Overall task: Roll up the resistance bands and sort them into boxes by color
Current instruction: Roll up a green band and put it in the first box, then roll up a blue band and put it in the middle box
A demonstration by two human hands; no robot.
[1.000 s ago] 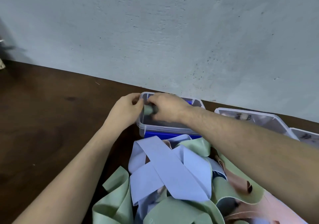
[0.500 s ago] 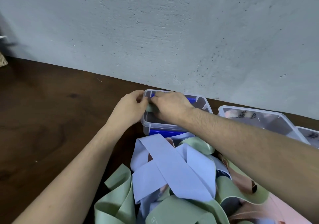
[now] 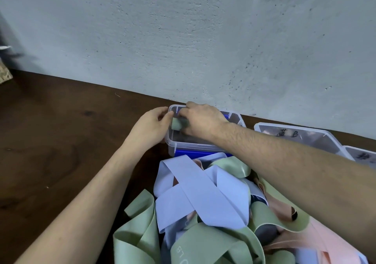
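Green rolled band (image 3: 176, 124) held over clear box (image 3: 173, 141) | left hand (image 3: 151, 126) and right hand (image 3: 201, 121) both pinch it | step: placing the roll | next: release inside, then pick from loose bands (image 3: 203, 198) on bench (image 3: 61, 141).

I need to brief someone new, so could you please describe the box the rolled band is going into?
Along the grey wall, three clear boxes stand in a row on the dark table. It is the leftmost box, with blue at its base, where both hands hold a rolled green band. The other two carry handwritten labels.
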